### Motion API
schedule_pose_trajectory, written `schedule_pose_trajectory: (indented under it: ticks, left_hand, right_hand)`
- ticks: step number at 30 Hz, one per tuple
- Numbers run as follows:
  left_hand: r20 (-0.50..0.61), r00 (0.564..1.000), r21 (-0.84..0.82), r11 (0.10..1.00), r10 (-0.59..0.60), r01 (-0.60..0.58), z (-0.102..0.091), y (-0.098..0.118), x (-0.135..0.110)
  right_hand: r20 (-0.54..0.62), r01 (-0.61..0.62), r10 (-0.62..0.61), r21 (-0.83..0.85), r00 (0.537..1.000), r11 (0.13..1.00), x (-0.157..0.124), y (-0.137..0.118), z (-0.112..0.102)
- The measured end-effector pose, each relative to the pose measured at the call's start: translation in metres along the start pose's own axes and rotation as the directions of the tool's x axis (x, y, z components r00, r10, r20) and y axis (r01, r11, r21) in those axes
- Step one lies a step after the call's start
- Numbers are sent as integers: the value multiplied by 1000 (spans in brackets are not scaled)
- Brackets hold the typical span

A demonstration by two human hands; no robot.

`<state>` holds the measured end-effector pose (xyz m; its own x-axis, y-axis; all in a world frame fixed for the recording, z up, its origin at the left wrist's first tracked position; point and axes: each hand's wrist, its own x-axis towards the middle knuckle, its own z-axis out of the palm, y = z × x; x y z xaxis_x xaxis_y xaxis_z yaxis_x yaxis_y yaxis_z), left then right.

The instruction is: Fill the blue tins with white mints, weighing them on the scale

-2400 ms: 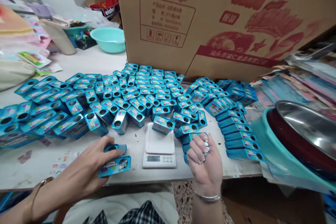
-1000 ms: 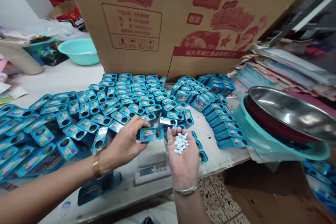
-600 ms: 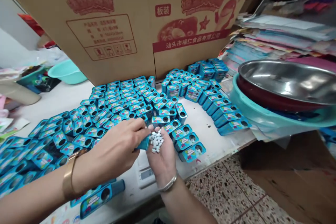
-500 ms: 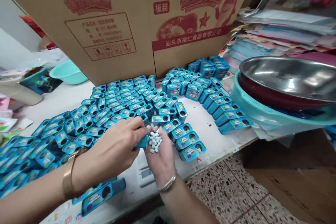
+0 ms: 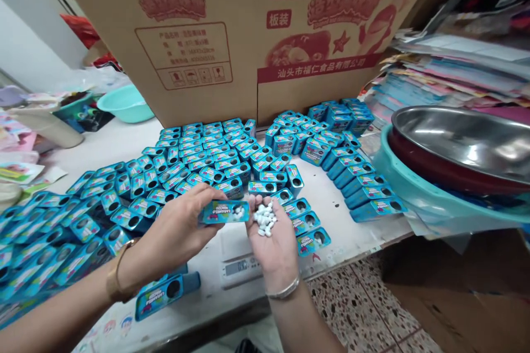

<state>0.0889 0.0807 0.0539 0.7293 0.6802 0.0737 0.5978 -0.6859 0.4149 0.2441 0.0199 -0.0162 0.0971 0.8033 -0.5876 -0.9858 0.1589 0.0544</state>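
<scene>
Left hand (image 5: 178,229) grip pinches a blue tin (image 5: 224,212) above the counter's (image 5: 331,198) front edge; right hand (image 5: 271,237), palm up and spread, cups white candies (image 5: 265,219) beside it, over the scale (image 5: 240,266).

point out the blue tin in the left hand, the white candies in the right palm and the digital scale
blue tin (image 5: 219,212), head view, on its printed top face
white candies (image 5: 265,219), head view, middle of the pile
digital scale (image 5: 236,245), head view, on its white platform
</scene>
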Motion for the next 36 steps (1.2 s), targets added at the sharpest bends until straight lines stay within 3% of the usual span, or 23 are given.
schedule_pose_trajectory:
  ticks: [6, 12, 17, 20, 24, 28, 36]
  left_hand:
    - [31, 986, -130, 978, -163, 165, 41, -21, -12]
    - [30, 991, -129, 983, -131, 134, 66, -30, -9]
    - [-49, 995, -150, 986, -81, 73, 56, -45, -19]
    - [-122, 983, -212, 971, -138, 110, 39, -54, -37]
    - [-116, 967, -290, 939, -225, 184, 26, -61, -62]
    - [-99, 962, -333, 919, -255, 209, 25, -62, -77]
    - [-79, 987, -324, 940, -141, 108, 36, -59, -73]
  right_hand:
    - [158, -22, 23, -11, 987, 1000, 6, -16, 0]
    - [253, 99, -69, -108, 965, 989, 10, -27, 3]
    - [261, 168, -125, -149, 957, 974, 10, -30, 8]
    - [252, 199, -153, -169, 955, 965, 9, -26, 10]
    - [268, 220, -162, -205, 950, 954, 12, -18, 13]
    - [280, 231, -168, -212, 945, 950, 19, -9, 15]
    - [284, 279, -200, -274, 938, 920, 23, 3, 16]
